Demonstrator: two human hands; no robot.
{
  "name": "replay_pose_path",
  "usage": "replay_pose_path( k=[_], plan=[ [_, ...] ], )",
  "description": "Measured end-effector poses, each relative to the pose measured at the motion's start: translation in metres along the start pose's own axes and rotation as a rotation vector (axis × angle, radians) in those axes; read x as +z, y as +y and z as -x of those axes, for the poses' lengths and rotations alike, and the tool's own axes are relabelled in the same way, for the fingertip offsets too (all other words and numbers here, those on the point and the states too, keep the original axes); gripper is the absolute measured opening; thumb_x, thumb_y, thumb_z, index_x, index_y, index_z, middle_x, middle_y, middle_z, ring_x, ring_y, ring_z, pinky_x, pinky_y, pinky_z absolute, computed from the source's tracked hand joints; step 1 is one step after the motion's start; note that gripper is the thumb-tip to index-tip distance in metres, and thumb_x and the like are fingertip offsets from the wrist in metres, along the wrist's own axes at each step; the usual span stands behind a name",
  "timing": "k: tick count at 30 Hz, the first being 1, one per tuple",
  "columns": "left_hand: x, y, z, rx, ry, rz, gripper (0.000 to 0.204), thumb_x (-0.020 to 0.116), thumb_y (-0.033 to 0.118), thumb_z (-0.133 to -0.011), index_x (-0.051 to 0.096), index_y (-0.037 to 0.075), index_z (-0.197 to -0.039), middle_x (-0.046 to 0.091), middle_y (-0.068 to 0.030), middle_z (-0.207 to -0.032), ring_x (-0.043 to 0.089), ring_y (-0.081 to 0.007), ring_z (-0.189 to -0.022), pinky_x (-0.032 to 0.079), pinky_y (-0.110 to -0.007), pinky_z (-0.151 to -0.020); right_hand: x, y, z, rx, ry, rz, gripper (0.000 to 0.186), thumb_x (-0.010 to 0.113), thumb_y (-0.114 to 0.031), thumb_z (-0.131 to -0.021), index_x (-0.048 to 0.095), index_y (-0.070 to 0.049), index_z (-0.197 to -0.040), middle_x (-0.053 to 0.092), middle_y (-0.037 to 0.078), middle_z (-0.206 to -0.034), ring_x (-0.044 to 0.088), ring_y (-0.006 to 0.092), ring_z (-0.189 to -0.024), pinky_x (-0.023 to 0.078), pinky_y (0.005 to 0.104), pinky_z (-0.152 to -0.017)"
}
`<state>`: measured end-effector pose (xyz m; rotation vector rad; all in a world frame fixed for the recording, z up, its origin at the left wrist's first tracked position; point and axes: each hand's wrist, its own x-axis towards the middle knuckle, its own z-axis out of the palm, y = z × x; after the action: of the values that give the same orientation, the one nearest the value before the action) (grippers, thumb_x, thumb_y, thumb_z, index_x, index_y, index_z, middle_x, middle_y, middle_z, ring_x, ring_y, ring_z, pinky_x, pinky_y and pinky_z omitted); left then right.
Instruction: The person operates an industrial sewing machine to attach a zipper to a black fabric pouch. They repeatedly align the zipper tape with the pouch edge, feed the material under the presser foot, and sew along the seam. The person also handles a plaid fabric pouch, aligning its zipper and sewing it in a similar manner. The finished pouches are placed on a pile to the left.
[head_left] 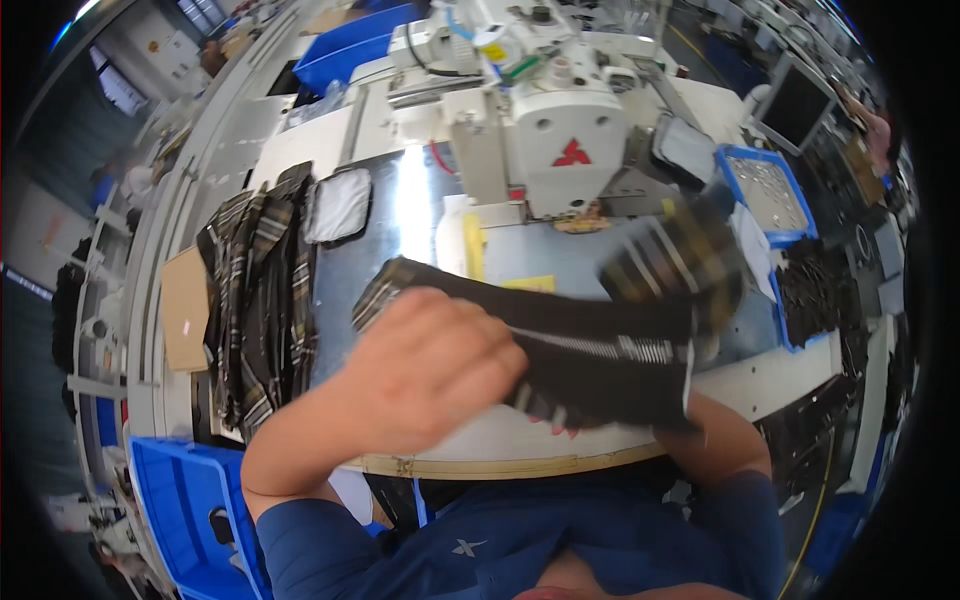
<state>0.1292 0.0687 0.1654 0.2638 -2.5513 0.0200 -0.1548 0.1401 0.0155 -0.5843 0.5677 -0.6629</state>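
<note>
My left hand (435, 365) has its fingers curled on a dark fabric piece (600, 360) with plaid edges and a pale ribbed line across it, held above the sewing table's metal plate (370, 240). My right forearm (725, 450) reaches up behind the piece's right end; that hand's fingers are hidden. A blurred plaid fabric (665, 250) rises beyond the piece. Behind both stands a white industrial sewing machine (565, 120), with yellow strips (473, 240) below its head.
Piled plaid pieces (255, 290) and cardboard (183, 310) lie left, near a white folded piece (340, 205). Blue trays (762, 200) with small parts and dark bits (805, 290) sit right, below a monitor (793, 105). Blue bins (335, 50) stand at back and lower left (175, 510).
</note>
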Motion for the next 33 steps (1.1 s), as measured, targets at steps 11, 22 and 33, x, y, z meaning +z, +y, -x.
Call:
replay_pose_path(
  k=[11, 22, 33],
  plan=[
    [0.137, -0.008, 0.038, -0.858, 0.095, 1.19, 0.063, 0.087, 0.037, -0.082, 0.069, -0.003, -0.126, 0.072, -0.0147, -0.119, 0.068, -0.0242, -0.113, 0.053, -0.041, -0.095, -0.001, -0.01, 0.041, -0.41, 0.169, 0.337, 0.058, 0.08, -0.013, -0.097, 0.057, 0.0, -0.15, 0.071, 0.011, -0.137, 0.066, 0.019, -0.125, 0.051, 0.0379, -0.111],
    [0.125, -0.028, -0.027, -0.85, 0.184, 1.393, 0.026, 0.081, 0.003, -0.096, 0.076, -0.003, -0.12, 0.08, -0.0085, -0.108, 0.073, -0.0136, -0.096, 0.06, -0.031, -0.086, 0.013, -0.086, -0.002, -0.605, 0.44, 0.525, 0.042, 0.081, -0.015, -0.097, 0.068, 0.002, -0.134, 0.077, 0.009, -0.12, 0.07, 0.0127, -0.109, 0.059, 0.0337, -0.094],
    [0.13, -0.015, -0.017, -0.72, -0.112, 1.196, 0.025, 0.088, 0.005, -0.09, 0.079, -0.001, -0.113, 0.082, -0.0083, -0.104, 0.074, -0.0155, -0.093, 0.059, -0.032, -0.085, 0.006, -0.101, 0.021, -0.507, 0.293, 0.53, 0.051, 0.089, -0.026, -0.088, 0.071, -0.002, -0.129, 0.074, 0.007, -0.124, 0.067, 0.0158, -0.11, 0.055, 0.0342, -0.095]
  ],
)
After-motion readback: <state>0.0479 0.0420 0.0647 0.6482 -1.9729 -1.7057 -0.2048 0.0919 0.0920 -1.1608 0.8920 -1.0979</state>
